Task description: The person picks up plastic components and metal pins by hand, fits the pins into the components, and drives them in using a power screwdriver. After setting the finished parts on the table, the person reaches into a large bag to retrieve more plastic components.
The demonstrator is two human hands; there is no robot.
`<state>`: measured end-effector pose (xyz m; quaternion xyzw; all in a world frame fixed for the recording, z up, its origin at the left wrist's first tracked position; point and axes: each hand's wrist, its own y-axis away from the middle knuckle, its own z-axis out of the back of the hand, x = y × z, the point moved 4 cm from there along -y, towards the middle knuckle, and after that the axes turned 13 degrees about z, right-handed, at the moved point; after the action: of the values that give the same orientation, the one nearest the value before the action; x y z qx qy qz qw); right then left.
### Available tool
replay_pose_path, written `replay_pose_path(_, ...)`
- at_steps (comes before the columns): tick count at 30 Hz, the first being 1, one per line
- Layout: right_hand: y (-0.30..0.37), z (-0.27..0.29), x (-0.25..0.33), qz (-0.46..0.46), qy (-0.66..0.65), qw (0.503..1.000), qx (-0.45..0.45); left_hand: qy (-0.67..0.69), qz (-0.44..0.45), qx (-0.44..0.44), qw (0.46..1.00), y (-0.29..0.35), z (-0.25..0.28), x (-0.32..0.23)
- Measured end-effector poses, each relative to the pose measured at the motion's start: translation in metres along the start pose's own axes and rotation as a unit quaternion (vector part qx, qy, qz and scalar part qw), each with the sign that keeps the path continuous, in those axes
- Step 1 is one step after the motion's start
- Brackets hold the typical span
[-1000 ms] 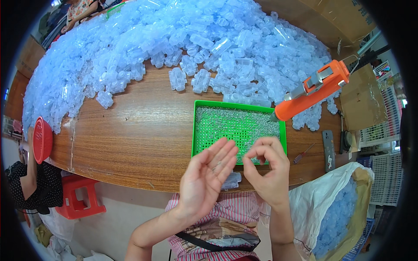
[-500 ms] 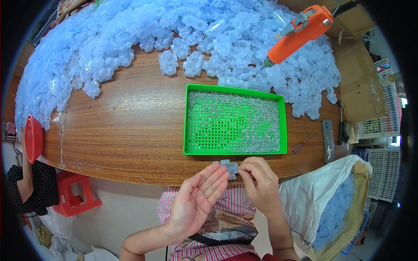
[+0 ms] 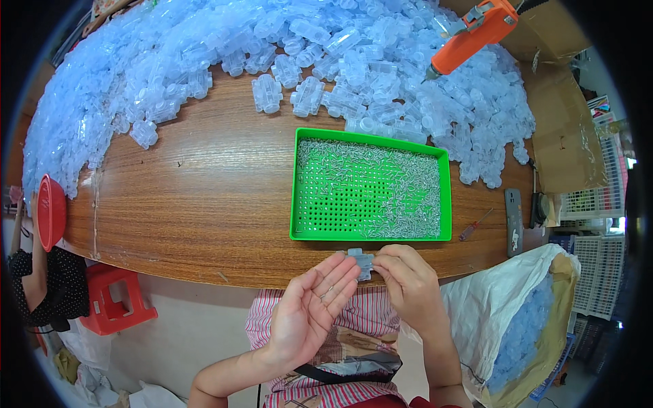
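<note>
My left hand point(image 3: 309, 306) is turned palm up with its fingers stretched out. A few small silvery screws point(image 3: 328, 292) lie across its fingers. Just beyond the fingertips, a clear plastic housing point(image 3: 363, 264) with rounded projections rests at the table's front edge. My right hand point(image 3: 409, 282) pinches thumb and forefinger together at the housing's right side; whatever is between those fingertips is too small to make out. Behind both hands stands a green perforated tray point(image 3: 293, 197), strewn with many loose screws point(image 3: 415, 194), thickest along its right side and back.
A heap of clear plastic housings point(image 3: 224, 41) covers the table's far side. An orange electric screwdriver point(image 3: 476, 39) hangs above it. A small screwdriver point(image 3: 476, 224) and a grey bar point(image 3: 513, 221) lie right of the tray. A white sack point(image 3: 469, 319) stands front right; another person's arm point(image 3: 37, 265) holds a red bowl point(image 3: 52, 212).
The view has shifted slightly. My right hand still pinches at the housing's side, and my left palm stays up with the screws. The other person's hand has risen to the red bowl.
</note>
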<state>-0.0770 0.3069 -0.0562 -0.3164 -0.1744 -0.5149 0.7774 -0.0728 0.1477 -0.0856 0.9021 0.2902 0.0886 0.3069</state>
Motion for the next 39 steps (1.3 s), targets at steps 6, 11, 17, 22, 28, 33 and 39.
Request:
replay_pose_path(6, 0.003, 0.002, 0.0, -0.019, -0.019, 1.0, -0.007, -0.002, 0.01, 0.008, 1.0, -0.001, -0.001, -0.001)
replay_pose_path(11, -0.007, 0.016, 0.025, -0.016, -0.022, 0.998, -0.064, -0.012, 0.021, 0.092, 0.995, 0.007, -0.014, -0.005)
replay_pose_path(17, -0.015, 0.014, 0.051, 0.037, 0.019, 0.998, -0.039, -0.024, 0.039, 0.141, 0.989, 0.008, -0.021, -0.004)
replay_pose_path(22, -0.018, 0.007, 0.057, 0.017, 0.033, 0.999, -0.033, -0.058, -0.006, 0.134, 0.989, 0.008, -0.023, -0.003)
replay_pose_path(28, -0.022, 0.001, 0.051, -0.018, -0.029, 0.997, -0.068, -0.075, -0.041, 0.118, 0.989, 0.005, -0.027, -0.006)
replay_pose_path(33, -0.008, 0.001, 0.024, -0.109, -0.204, 0.96, -0.156, -0.001, -0.103, 0.079, 0.991, 0.011, -0.021, -0.019)
replay_pose_path(39, -0.002, -0.008, -0.001, -0.062, -0.114, 0.988, -0.081, 0.022, -0.102, 0.016, 0.994, 0.022, 0.0, -0.008)
